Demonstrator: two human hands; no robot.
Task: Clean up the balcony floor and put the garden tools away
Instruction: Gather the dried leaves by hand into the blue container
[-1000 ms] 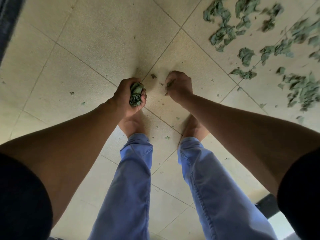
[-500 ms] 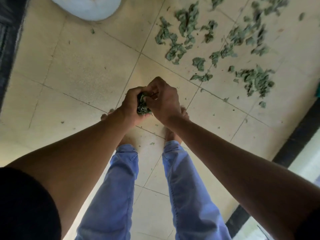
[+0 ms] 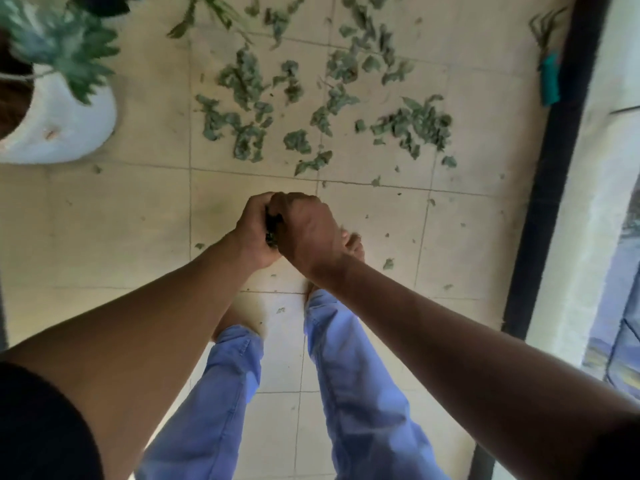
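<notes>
I'm looking straight down at my two hands, pressed together just above the middle of the frame over the tiled balcony floor (image 3: 131,216). My left hand (image 3: 254,233) has its grip clenched round a dark wad of leaves (image 3: 272,228), of which only a thin strip shows between the two hands. My right hand (image 3: 308,233) is curled against that same wad from the other side, knuckles up; its grip looks closed on the leaves too, though the fingertips are hidden from me. Both forearms run in from the lower corners of the frame, and below them I see blue trouser legs (image 3: 360,393) and a bare foot (image 3: 351,242) just right of the hands. The loose leaf litter (image 3: 249,133) still lies scattered across the upper middle of the frame, in several clumps from the centre tile out toward the right. In the upper left stands a white pot (image 3: 65,123) with a blurred green plant (image 3: 62,39) in it. At the upper right, beside the dark floor edge (image 3: 554,168), lies something with a teal handle (image 3: 550,81); I cannot tell what tool it is.
</notes>
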